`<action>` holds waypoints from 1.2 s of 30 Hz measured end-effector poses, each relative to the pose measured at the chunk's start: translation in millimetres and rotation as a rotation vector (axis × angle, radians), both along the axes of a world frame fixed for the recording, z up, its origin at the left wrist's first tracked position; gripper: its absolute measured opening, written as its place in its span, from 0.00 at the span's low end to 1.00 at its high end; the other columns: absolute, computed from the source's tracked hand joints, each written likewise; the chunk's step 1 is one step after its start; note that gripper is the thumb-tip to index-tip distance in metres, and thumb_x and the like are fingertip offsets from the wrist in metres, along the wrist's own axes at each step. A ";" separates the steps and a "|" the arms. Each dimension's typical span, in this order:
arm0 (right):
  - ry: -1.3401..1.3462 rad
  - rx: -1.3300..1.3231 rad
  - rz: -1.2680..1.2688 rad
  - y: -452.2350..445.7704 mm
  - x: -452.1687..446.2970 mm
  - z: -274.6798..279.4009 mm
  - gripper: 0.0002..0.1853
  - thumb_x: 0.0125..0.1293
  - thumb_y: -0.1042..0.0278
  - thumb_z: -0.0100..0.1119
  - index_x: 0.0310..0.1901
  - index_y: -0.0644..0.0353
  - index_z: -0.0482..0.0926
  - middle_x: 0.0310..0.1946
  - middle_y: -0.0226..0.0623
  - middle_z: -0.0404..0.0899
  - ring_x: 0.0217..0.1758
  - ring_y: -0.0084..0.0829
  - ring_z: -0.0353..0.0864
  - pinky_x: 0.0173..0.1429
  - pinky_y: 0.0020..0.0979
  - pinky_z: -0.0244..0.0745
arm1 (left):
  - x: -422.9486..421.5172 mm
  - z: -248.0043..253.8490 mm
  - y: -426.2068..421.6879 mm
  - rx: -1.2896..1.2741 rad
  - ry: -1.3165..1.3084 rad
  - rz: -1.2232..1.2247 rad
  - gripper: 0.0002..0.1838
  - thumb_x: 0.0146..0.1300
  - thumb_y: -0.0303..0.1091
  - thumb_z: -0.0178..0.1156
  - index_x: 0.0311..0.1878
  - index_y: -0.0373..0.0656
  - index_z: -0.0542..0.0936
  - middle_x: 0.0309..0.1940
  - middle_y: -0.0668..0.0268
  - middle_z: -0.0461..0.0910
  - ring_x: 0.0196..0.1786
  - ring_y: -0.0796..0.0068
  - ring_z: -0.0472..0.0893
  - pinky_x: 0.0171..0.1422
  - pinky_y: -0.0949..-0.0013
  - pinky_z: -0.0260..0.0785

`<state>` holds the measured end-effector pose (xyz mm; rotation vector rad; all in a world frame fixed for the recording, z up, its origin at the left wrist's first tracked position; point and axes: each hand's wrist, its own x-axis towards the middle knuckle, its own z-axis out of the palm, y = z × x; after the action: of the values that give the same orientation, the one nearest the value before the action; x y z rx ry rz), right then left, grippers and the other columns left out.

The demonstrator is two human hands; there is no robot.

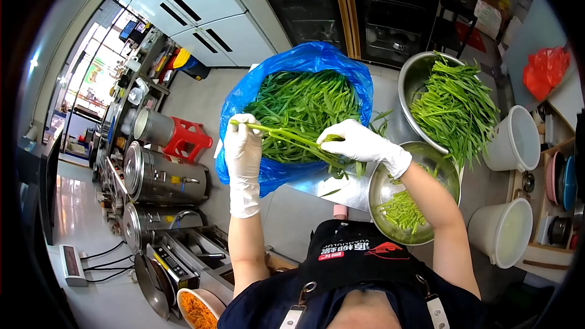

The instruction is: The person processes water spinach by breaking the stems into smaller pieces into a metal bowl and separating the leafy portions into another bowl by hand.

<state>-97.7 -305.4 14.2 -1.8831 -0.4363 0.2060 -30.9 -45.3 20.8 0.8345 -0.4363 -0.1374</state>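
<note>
My left hand (244,140), in a white glove, pinches the stem end of a few long green stalks that look like water spinach (277,132). Farther along the same stalks, the gloved fingers of my right hand (356,144) are closed around them. Both hands are over the near side of a blue plastic bag (329,54), which stands wide and full of leafy water spinach (304,100). Below my right forearm is a metal bowl (381,231) with short cut stem pieces (402,210) inside. A larger metal basin (407,79) holds a heap of long leafy greens (454,106).
The bag and bowls stand on a metal table (323,192). White buckets (503,231) are on the right. At left are a red stool (187,140) and large steel pots (161,176). A container of orange shreds (198,311) sits at lower left.
</note>
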 end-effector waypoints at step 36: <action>-0.803 -0.679 -0.321 9.1 -19.6 -26.6 0.13 0.53 0.69 0.59 0.42 0.56 0.78 0.33 0.33 0.75 0.36 0.33 0.77 0.33 0.33 0.75 | -30.1 -8.6 -64.3 0.785 0.274 -0.394 0.12 0.70 0.38 0.56 0.37 0.38 0.78 0.19 0.76 0.65 0.22 0.85 0.60 0.26 0.78 0.49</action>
<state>-117.3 -296.3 -12.4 -2.6376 -0.6347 -0.7325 -61.0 -109.6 12.2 1.4665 -0.2760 -0.8164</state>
